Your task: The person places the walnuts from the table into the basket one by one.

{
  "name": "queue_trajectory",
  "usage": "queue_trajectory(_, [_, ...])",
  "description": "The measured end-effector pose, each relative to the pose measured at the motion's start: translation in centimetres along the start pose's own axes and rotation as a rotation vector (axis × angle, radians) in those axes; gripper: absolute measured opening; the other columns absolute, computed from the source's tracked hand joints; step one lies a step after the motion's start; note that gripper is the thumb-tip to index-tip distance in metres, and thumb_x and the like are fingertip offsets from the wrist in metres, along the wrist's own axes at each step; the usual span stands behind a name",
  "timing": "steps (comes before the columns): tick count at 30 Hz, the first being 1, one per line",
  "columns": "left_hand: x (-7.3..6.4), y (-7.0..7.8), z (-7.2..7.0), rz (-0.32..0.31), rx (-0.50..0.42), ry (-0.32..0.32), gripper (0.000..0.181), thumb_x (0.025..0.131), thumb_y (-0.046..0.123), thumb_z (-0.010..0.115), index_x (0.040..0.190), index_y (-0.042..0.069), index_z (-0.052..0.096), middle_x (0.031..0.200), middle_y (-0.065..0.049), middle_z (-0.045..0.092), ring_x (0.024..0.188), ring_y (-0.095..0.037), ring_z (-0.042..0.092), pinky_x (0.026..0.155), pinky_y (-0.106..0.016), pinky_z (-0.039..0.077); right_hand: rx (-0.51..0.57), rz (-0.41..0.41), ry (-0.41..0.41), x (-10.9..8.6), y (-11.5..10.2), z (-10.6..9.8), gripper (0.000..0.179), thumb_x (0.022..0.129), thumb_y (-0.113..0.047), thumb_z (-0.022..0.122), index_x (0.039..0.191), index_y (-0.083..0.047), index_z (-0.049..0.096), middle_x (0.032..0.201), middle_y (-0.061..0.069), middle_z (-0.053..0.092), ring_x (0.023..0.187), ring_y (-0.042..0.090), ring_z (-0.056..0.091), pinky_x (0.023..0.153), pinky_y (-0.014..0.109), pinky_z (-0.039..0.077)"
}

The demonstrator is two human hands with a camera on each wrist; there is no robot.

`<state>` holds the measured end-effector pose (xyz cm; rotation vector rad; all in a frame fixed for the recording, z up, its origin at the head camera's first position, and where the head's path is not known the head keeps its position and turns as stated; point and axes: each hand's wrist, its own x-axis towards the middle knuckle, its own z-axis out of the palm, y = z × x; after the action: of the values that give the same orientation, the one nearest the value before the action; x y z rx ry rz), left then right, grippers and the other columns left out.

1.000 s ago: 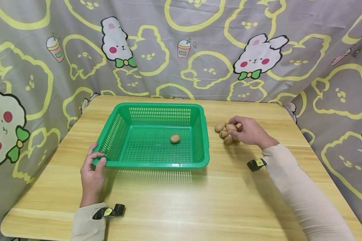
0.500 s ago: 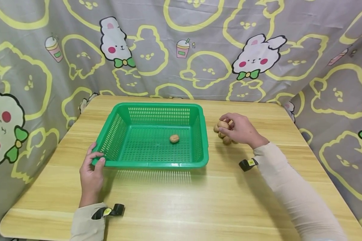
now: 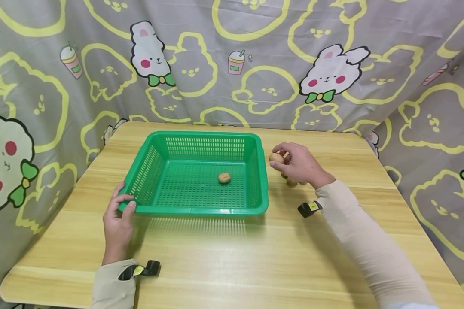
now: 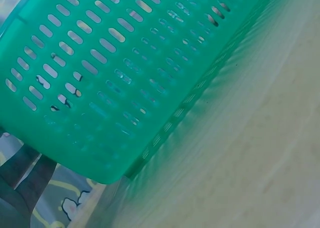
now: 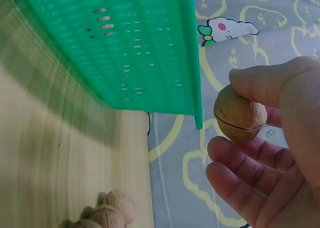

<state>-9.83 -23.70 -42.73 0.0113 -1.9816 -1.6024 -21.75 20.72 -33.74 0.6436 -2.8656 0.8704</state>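
My right hand (image 3: 299,163) pinches a walnut (image 5: 240,114) between thumb and fingers, just right of the green plastic basket (image 3: 195,211). In the right wrist view the held walnut's seam shows, and the basket's wall stands beyond it. Below and behind that hand, more walnuts (image 5: 115,210) lie on the table, partly hidden by it in the head view. One walnut (image 3: 224,177) rests on the basket's floor, right of its middle. My left hand (image 3: 118,223) grips the basket's near left corner, thumb over the rim.
The basket stands on a light wood-grain table (image 3: 224,262). A grey curtain (image 3: 201,98) with yellow outlines and white rabbit prints hangs behind the table and along both sides.
My right hand has lifted a walnut from the pile and carried it left toward the basket's right rim. The left hand and the basket have stayed in place.
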Motion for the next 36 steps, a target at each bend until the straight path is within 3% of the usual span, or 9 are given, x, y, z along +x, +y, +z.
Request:
queue_trajectory(7, [0.1, -0.1, -0.1, -0.017, 0.001, -0.004, 0.015, 0.093, -0.002, 0.052, 0.103, -0.014, 0.051, 0.149, -0.013, 0.04, 0.131, -0.021, 0.042, 0.095, -0.015, 0.037, 0.033, -0.012, -0.021, 0.9, -0.9, 0.2, 0.035, 0.09, -0.027, 0.069, 0.117, -0.006, 0.063, 0.104, 0.012, 0.061, 0.08, 0.022, 0.061, 0.068, 0.038, 0.052])
queue_trajectory(17, [0.0, 0.2, -0.2, 0.0, 0.038, -0.018, 0.024, 0.092, -0.004, 0.053, 0.113, -0.015, 0.054, 0.149, -0.012, 0.041, 0.136, -0.022, 0.038, 0.102, -0.014, 0.034, 0.019, -0.031, -0.065, 2.6, -2.3, 0.2, 0.033, 0.09, -0.028, 0.069, 0.116, -0.009, 0.063, 0.101, 0.01, 0.061, 0.075, 0.022, 0.059, 0.067, 0.037, 0.05])
queue_trajectory(23, [0.1, 1.1, 0.1, -0.011, 0.143, 0.03, 0.034, 0.088, -0.005, 0.055, 0.122, -0.008, 0.058, 0.145, -0.011, 0.047, 0.134, -0.018, 0.042, 0.1, -0.012, 0.035, 0.026, -0.069, -0.075, 3.4, -3.3, 0.4, 0.031, 0.091, -0.03, 0.068, 0.115, -0.01, 0.063, 0.1, 0.008, 0.062, 0.074, 0.02, 0.059, 0.066, 0.036, 0.049])
queue_trajectory(27, [0.4, 1.0, 0.4, 0.03, 0.261, 0.084, 0.039, 0.081, -0.003, 0.055, 0.119, -0.004, 0.063, 0.138, -0.008, 0.055, 0.13, -0.022, 0.048, 0.098, -0.012, 0.036, 0.047, -0.08, -0.084, 3.8, -3.8, 0.6, 0.031, 0.091, -0.03, 0.067, 0.114, -0.01, 0.063, 0.099, 0.008, 0.062, 0.071, 0.019, 0.059, 0.065, 0.035, 0.05])
queue_trajectory(29, [0.4, 1.3, 0.5, 0.064, 0.318, 0.105, 0.039, 0.078, -0.002, 0.056, 0.115, -0.004, 0.066, 0.135, -0.007, 0.058, 0.128, -0.028, 0.049, 0.098, -0.019, 0.038, 0.051, -0.084, -0.087, 4.1, -4.0, 0.7, 0.03, 0.092, -0.029, 0.067, 0.114, -0.01, 0.063, 0.098, 0.007, 0.062, 0.071, 0.019, 0.059, 0.065, 0.035, 0.05])
queue_trajectory(32, [0.6, 1.6, 0.8, 0.121, 0.36, 0.109, 0.037, 0.075, -0.002, 0.054, 0.109, -0.005, 0.067, 0.132, -0.011, 0.059, 0.125, -0.035, 0.047, 0.097, -0.039, 0.038, 0.051, -0.087, -0.091, 4.4, -4.4, 0.9, 0.031, 0.091, -0.03, 0.067, 0.115, -0.01, 0.064, 0.098, 0.007, 0.062, 0.07, 0.019, 0.059, 0.066, 0.036, 0.05])
queue_trajectory(36, [0.8, 1.6, 1.2, 0.254, 0.372, 0.081, 0.033, 0.074, -0.005, 0.048, 0.1, -0.009, 0.068, 0.128, -0.02, 0.059, 0.124, -0.042, 0.046, 0.098, -0.058, 0.037, 0.057, -0.074, -0.101, 4.8, -5.0, 1.0, 0.035, 0.091, -0.031, 0.067, 0.118, -0.009, 0.063, 0.101, 0.008, 0.063, 0.073, 0.02, 0.06, 0.069, 0.037, 0.051])
